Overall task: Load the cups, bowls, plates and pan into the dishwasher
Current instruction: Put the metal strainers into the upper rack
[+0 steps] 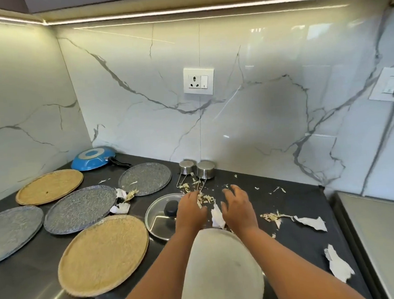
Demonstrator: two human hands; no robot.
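**Hands among the scraps on a worktop full of plates**

Nearest, a pale oval plate [219, 271] lies at the front edge of the dark worktop [297, 231], between the two forearms. Just beyond it both hands reach into a scatter of food shreds [202, 196] and torn paper. The left hand [190, 211] is palm down with fingers bent onto the shreds; whether it actually pinches any cannot be told. The right hand [237, 207] hovers just beside it, fingers spread and loosely curved, holding nothing. A white paper scrap [217, 216] sits between the two hands.

Left of the left hand, a glass lid [160, 218] with a black knob lies flat, partly covered by the wrist. Further left, a tan woven round plate [103, 255] lies near the front, with two grey speckled plates [80, 209] [10, 232] behind it and another tan one [49, 186] beyond those. A third grey plate [145, 178] lies towards the back, near the middle.

To the right, more torn paper [311, 222] [338, 265] and shreds lie apart on the worktop.

At the back, two small steel cups [186, 167] [205, 169] with wire handles stand upside down against the marble wall, touching or nearly so. In the far left corner a blue pan [93, 157] rests upside down, its black handle pointing right. On the wall above, a white socket [199, 81] with a switch is mounted.
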